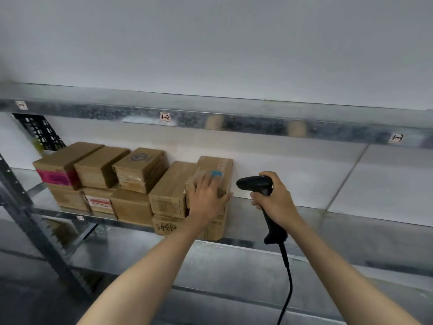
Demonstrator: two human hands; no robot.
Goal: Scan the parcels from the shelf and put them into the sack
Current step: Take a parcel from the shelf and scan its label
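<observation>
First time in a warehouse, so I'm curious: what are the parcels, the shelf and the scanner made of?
The parcels look like matte brown cardboard, some taped. The shelf seems galvanized steel: grey, mottled, faintly reflective. The scanner is probably smooth black plastic, slightly glossy.

Head view faces the shelf (351, 231) closely, seemingly from slightly above.

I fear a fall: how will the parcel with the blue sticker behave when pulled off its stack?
The parcel is a flat-sided cardboard box, so probably stiff and unlikely to roll. The left hand covers most of its width, so it is likely light. Its glossy tape may feel slippery.
</observation>
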